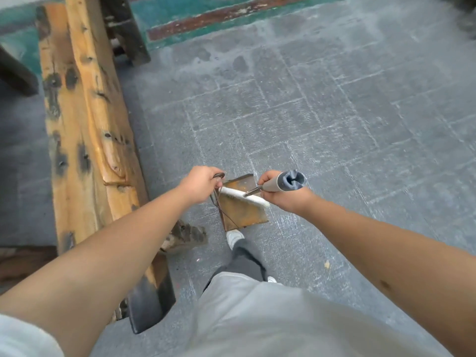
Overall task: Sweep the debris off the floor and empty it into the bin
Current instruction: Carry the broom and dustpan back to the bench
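Note:
My left hand (pixel 203 184) is closed around the thin wire handle of a rusty metal dustpan (pixel 242 210), which hangs low over the grey tiled floor (pixel 334 119) in front of my feet. My right hand (pixel 278 194) grips the grey top end of a broom handle (pixel 288 182). The broom's white head (pixel 244 195) lies across the dustpan's tray. A small yellowish scrap of debris (pixel 327 265) lies on the floor to my right, and a tiny white speck (pixel 197 260) lies near the bench. No bin is in view.
A long rough wooden bench (pixel 85 130) runs along my left, close to the dustpan. A dark wooden leg (pixel 126 29) stands behind it. A green and red painted strip (pixel 219 14) borders the far floor. My white shoe (pixel 234 238) is just under the dustpan.

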The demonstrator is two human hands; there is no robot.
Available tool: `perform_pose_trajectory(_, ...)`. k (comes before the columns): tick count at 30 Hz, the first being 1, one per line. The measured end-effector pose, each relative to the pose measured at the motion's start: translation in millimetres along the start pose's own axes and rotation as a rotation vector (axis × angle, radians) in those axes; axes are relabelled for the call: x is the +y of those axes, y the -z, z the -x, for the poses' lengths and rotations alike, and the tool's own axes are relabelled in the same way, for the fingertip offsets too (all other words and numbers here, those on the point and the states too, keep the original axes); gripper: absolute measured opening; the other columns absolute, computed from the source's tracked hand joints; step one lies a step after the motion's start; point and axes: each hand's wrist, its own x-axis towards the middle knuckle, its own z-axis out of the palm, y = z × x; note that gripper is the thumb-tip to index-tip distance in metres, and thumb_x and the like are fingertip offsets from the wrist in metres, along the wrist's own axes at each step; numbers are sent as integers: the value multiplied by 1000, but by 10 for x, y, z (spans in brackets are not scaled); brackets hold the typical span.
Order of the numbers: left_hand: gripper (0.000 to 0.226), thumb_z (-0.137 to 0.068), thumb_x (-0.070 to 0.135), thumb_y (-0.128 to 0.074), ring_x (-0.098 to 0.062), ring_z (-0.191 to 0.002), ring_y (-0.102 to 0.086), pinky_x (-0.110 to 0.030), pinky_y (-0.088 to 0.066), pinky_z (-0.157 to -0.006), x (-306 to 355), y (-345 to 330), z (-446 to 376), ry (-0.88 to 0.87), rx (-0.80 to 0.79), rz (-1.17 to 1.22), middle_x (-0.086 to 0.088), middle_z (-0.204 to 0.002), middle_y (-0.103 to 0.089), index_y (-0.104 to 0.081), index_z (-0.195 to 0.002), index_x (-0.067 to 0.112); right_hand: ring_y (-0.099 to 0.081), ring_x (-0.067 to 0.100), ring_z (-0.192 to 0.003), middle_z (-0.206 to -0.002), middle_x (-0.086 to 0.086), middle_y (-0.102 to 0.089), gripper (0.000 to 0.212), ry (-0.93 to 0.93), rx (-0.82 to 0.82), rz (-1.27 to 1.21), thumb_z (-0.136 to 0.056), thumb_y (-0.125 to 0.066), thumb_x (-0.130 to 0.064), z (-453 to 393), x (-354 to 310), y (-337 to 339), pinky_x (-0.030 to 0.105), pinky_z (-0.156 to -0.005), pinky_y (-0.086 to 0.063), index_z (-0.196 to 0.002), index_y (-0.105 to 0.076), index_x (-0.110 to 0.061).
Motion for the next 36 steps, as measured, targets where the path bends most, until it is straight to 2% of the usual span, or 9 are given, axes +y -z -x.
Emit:
perform_pose_trajectory(4,22,-99,12,-44,-9,-52,-46,-18,-34,-45,-266,96,-500,58,21,27,1,-87,-67,-65,-93,16,-49,10,-59,-77,0,-60,19,30,-94,53,-85,-60,-2,-642,-119,31,25,-52,-42,-99,-67,-12)
perform_pose_trajectory(8,19,-97,12,-48,-6,-52,-46,-22,-33,-46,-526,182,-944,84,30,29,1,-85,-65,-63,-88,22,-61,21,-66,-87,6,-70,24,81,-123,109,-83,-63,-8,-1233,-124,8,38,-56,-52,-88,-68,-31)
perform_pose_trajectory(10,18,-95,11,-49,-11,-55,-47,-24,-35,-50,-669,236,-1151,107,30,38,-4,-84,-66,-63,-87,18,-64,27,-68,-85,6,-70,22,125,-138,152,-80,-65,-11,-1529,-143,-16,42,-58,-55,-91,-69,-30)
perform_pose_trajectory(15,19,-91,7,-52,-27,-74,-60,-36,-50,-70,-1059,282,-1432,168,44,48,-10,-81,-69,-66,-81,13,-61,24,-65,-81,8,-69,26,223,-179,249,-82,-65,-2,-2163,-143,-134,35,-59,-52,-101,-71,-19)
perform_pose_trajectory(18,17,-91,6,-53,-21,-74,-55,-27,-38,-65,-1202,219,-1535,193,64,32,-5,-82,-67,-68,-85,11,-63,23,-76,-93,11,-70,34,275,-242,339,-81,-68,1,-2449,-131,-203,25,-67,-50,-109,-70,-17)
perform_pose_trajectory(21,15,-92,7,-54,-25,-80,-60,-25,-32,-64,-1351,138,-1625,231,76,3,-8,-88,-70,-68,-91,10,-65,23,-88,-104,10,-69,47,329,-321,439,-77,-69,8,-2670,-122,-294,34,-84,-54,-117,-68,-15)
perform_pose_trajectory(24,23,-94,9,-52,-29,-97,-64,-27,-45,-77,-1552,117,-1682,336,131,25,-10,-107,-72,-70,-109,10,-67,26,-90,-105,11,-69,47,426,-388,582,-78,-65,10,-2852,-168,-384,37,-83,-55,-117,-68,-17)
perform_pose_trajectory(27,25,-96,7,-47,-32,-100,-63,-35,-49,-85,-1743,145,-1674,459,198,84,-14,-110,-69,-69,-108,9,-66,27,-90,-105,13,-68,42,490,-464,657,-82,-63,6,-2974,-271,-421,34,-80,-54,-119,-66,-14)
perform_pose_trajectory(36,42,-94,13,-55,-26,-127,-46,-32,-34,-106,-1659,142,-1423,594,403,260,-11,-140,-47,-48,-136,10,-63,32,-84,-96,11,-65,16,687,-641,881,-86,-59,-4,-3115,-537,-596,39,-70,-53,-102,-60,-7)
